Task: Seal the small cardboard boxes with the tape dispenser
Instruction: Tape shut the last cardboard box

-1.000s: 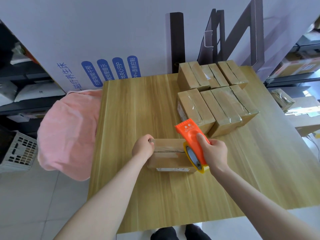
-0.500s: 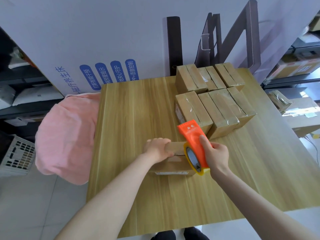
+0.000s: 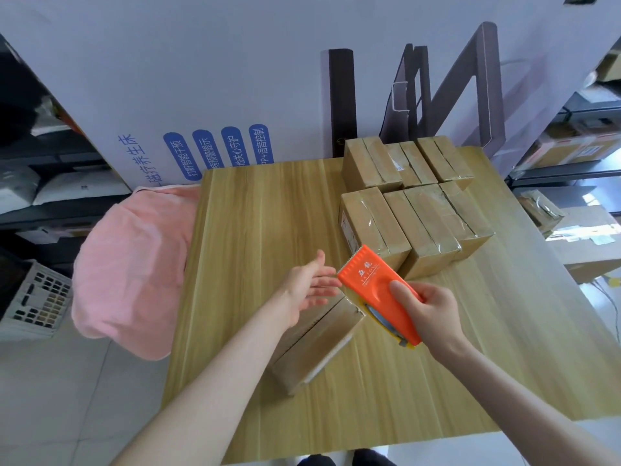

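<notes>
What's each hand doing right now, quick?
Left hand: open, fingers spread, holding nothing, above the small brown cardboard box.
Right hand: closed around the orange plastic tape dispenser.

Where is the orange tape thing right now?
The orange tape dispenser is in the right hand, near the table's middle, above the near box and just in front of the stacked sealed boxes.
</notes>
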A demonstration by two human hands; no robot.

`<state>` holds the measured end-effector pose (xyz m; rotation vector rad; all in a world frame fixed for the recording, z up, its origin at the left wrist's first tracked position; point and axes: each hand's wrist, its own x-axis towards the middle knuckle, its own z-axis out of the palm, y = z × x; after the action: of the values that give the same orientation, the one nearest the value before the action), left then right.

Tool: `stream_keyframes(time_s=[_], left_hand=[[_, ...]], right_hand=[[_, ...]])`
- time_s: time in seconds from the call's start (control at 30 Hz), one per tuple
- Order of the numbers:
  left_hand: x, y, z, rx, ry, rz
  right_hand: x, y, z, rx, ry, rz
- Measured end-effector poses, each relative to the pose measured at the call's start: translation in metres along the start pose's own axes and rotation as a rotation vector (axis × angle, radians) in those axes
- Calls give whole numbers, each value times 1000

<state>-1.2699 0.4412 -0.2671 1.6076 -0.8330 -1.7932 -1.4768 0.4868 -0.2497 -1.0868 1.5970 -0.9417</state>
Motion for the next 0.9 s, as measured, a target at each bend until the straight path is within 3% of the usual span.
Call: stream_keyframes(time_s=[0.13,0.33,0.7,0.9], left_hand=[[-2,14,3,-94,-134,-63],[-7,16,1,-86,-119,17],[-14,17,-1,-104,-267,3],[-11,11,-1,-137,-218,-20]], right_hand=[[-3,-4,-1,-76,-27,-40],[-8,-4,-3,-161,-40,-67],[-13,-3,-8,-110,-40,-43],[-14,-1,-6,-69,-62,-32]])
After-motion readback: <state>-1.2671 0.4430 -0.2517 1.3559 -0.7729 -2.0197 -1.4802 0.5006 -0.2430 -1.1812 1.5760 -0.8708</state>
